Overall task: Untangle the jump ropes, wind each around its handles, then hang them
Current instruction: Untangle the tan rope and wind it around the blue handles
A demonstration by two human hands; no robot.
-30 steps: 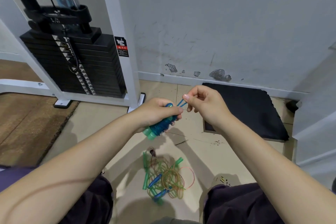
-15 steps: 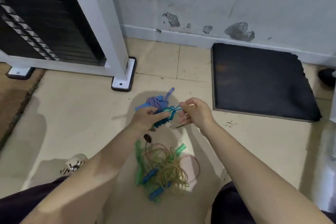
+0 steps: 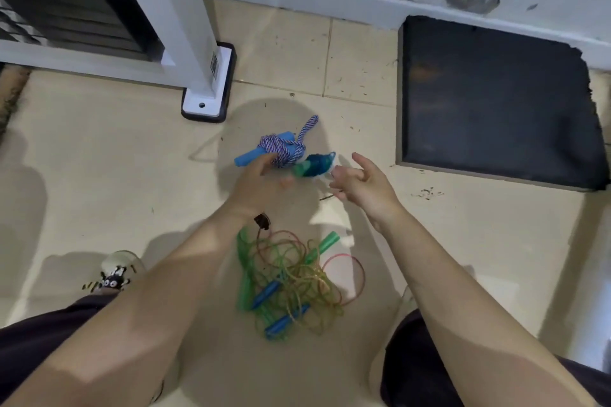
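Both hands, left and right, empty with fingers apart; wound bundle lies between them, long axis left-right, tangled ropes nearer the body

Probably a gym: weight-stack machine, floor mat.

Both hands released wound rope

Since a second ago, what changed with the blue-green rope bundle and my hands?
Both hands let go: the left hand and right hand, which were holding and tying the wound blue-green jump rope, are now open, and that bundle sits blurred between them beside the purple-striped wound rope. Your view tipped down toward the floor. The tangled rope pile stayed put.
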